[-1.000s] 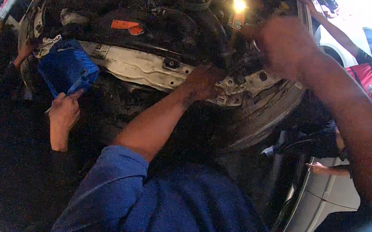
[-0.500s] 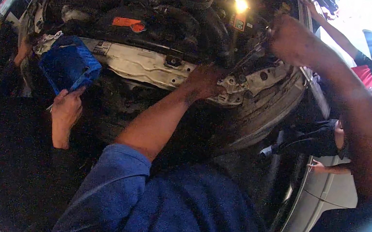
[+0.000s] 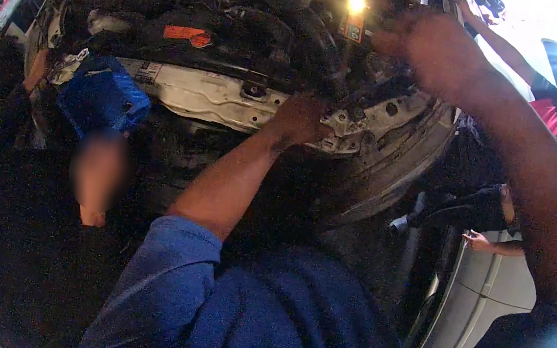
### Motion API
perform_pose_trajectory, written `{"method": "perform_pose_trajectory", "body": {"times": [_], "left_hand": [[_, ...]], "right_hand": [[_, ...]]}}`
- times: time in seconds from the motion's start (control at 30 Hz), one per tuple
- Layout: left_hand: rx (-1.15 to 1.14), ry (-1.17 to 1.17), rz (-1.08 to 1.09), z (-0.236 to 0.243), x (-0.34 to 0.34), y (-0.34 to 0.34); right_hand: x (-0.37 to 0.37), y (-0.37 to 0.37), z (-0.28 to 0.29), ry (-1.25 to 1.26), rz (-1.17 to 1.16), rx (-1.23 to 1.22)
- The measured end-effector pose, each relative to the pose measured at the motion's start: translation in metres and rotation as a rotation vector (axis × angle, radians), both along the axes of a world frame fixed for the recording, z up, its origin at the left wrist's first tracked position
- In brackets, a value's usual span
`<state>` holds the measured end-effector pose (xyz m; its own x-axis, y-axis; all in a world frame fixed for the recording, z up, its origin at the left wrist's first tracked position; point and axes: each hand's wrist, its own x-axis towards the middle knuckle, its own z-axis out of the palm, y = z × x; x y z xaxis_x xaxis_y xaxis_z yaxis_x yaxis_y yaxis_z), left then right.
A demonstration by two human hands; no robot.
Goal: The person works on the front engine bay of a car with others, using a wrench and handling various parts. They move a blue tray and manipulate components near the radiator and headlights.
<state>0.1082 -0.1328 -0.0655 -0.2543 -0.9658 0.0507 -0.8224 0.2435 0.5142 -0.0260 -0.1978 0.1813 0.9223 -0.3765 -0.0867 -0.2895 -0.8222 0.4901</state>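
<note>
My left hand [image 3: 300, 119] lies at the right end of the white front crossbar [image 3: 206, 97] of a car's engine bay. Its fingers are in shadow, so their grip is hidden. Above and to the right, over the corner of the bay, my right hand [image 3: 438, 53] is raised and smeared by motion. I cannot make out its fingers or anything in them. Close to my left hand, a metal bracket [image 3: 345, 130] with holes joins the crossbar's end.
A blue plastic bin [image 3: 103, 97] is at the crossbar's left end, with another person's hand below it. A bright lamp [image 3: 356, 3] shines over the engine. People stand at the right near a silver car panel [image 3: 474, 303]. An orange label [image 3: 187, 34] lies behind the crossbar.
My right hand has shifted slightly right and blurred; the slim metal tool seen below it before is no longer distinct. My left hand stays by the crossbar's end. The person at right has turned their head.
</note>
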Motion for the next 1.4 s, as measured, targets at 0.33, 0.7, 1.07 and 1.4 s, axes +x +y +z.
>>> {"method": "perform_pose_trajectory", "body": {"times": [0.33, 0.7, 1.07, 1.4], "left_hand": [[-0.165, 0.106, -0.019, -0.024, 0.005, -0.006], [-0.079, 0.006, -0.022, -0.018, 0.006, -0.007], [-0.226, 0.073, -0.033, -0.037, 0.003, -0.003], [-0.155, -0.030, -0.047, -0.036, 0.002, -0.004]], "right_hand": [[0.001, -0.003, 0.002, -0.038, 0.392, -0.202], [0.030, 0.030, 0.014, 0.193, -0.380, 0.015], [0.016, 0.017, 0.005, 0.146, -0.437, 0.121], [-0.001, -0.007, -0.007, 0.313, -0.337, 0.208]]}}
